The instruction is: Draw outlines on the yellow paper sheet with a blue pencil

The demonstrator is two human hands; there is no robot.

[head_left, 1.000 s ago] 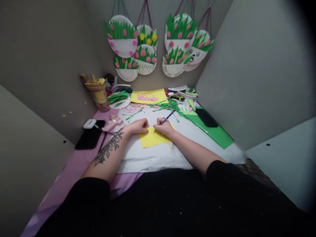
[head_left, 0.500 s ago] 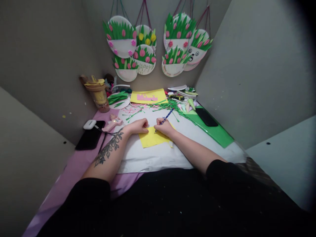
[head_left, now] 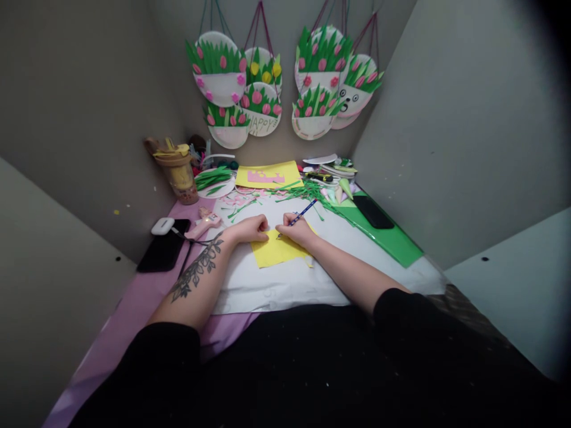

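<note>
The fingers [head_left: 291, 226] of the right hand [head_left: 298, 230] are pressed together and pinch a blue pencil [head_left: 302, 211] near its lower end. The shaft of the pencil goes up and away from these fingers, to the far right, and its tip comes out on their left side and touches a yellow piece of paper [head_left: 276, 249]. This paper lies flat directly under both hands, and most of it shows on the near side of the fingers.

The left hand [head_left: 248, 228] is just beside the right one, with only a small gap between them. Its fingers [head_left: 261, 224] are curled into a loose fist that rests on the far left corner of the yellow paper. Whether something is inside the fist cannot be told.

Under the yellow paper is a large white sheet [head_left: 285, 282], and this one lies on a purple table cover [head_left: 134, 300]. To the left of the left fingers, near them, lies a pink glue gun [head_left: 204, 222], and further left a black phone [head_left: 163, 254]. Beyond the right fingers are loose green paper strips [head_left: 307, 191]. Further right lies a flat green sheet [head_left: 390, 242]. On the wall behind hang paper plate baskets [head_left: 263, 89] with green grass and pink flowers.
</note>
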